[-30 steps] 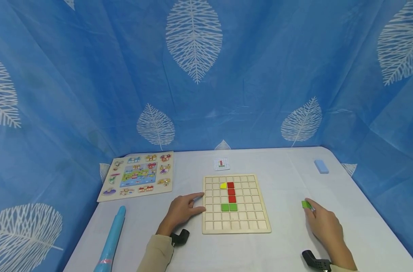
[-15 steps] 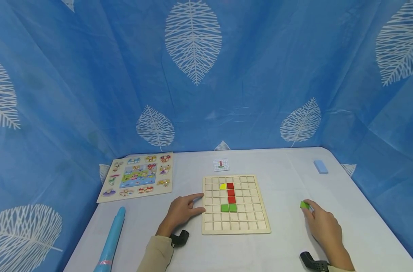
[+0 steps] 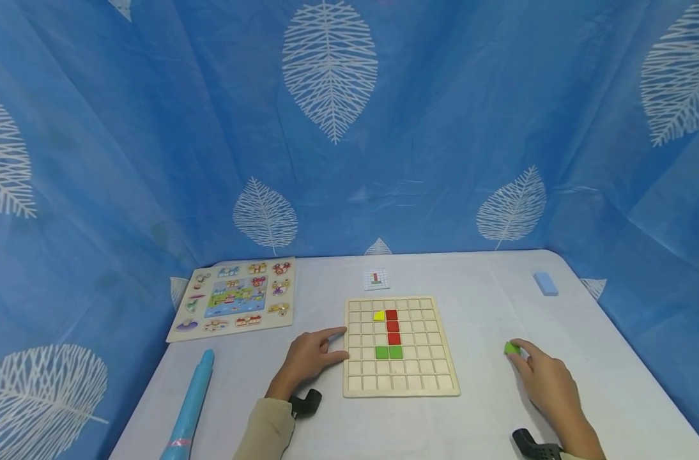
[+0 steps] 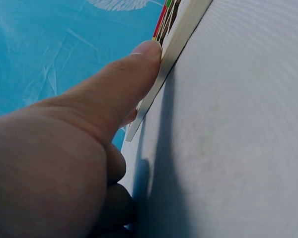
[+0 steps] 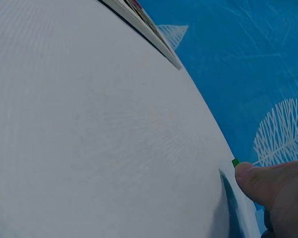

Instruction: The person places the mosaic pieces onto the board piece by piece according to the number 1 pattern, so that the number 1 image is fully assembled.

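Note:
A wooden grid board (image 3: 418, 364) lies mid-table, holding three red tiles (image 3: 392, 326), two green tiles (image 3: 388, 352) and a yellow piece (image 3: 379, 315). My left hand (image 3: 306, 358) touches the board's left edge with thumb and index finger spread apart; in the left wrist view the thumb (image 4: 124, 82) meets its side. To the right of the board, my right hand (image 3: 549, 382) pinches a small green tile (image 3: 512, 348) between thumb and index finger. From the right wrist, only a bit of that tile (image 5: 235, 162) shows past the thumb.
Behind the board is a small pattern card (image 3: 376, 278) with a red and green figure. A picture peg puzzle (image 3: 234, 299) and a light-blue tapered tube (image 3: 190, 406) lie at left. Far right sits a pale blue block (image 3: 545, 283). A blue leaf-print curtain (image 3: 418, 128) surrounds the table.
My right hand has shifted slightly left with the green tile, which is turned a little differently in the fingers. The left hand and board have stayed put.

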Available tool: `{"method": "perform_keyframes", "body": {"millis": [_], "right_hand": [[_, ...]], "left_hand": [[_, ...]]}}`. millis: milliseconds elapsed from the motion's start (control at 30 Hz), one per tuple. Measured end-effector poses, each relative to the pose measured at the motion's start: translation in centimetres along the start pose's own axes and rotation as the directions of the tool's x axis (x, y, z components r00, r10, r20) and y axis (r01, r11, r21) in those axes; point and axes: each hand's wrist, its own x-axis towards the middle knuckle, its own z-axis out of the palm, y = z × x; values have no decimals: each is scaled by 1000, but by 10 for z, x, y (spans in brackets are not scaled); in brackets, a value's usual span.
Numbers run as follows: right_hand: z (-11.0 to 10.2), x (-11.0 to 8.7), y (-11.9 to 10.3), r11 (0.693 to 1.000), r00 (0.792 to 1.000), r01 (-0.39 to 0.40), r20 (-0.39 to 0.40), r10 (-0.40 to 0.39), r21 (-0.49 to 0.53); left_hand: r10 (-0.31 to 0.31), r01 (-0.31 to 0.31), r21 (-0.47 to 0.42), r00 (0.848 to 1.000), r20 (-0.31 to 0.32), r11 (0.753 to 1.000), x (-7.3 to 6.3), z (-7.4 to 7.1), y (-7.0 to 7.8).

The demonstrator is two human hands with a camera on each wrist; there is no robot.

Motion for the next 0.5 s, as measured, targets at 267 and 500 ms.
{"method": "perform_keyframes", "body": {"millis": [267,500], "right_hand": [[-9,9,-15,999,999,48,1,-48,11],[-9,13,-28,999,998,53,35,-53,6]], "left_hand": [[-8,8,11,1000,-3,1000,1,1,1],[-9,9,14,1000,-4,1000,0,2,1]]}}
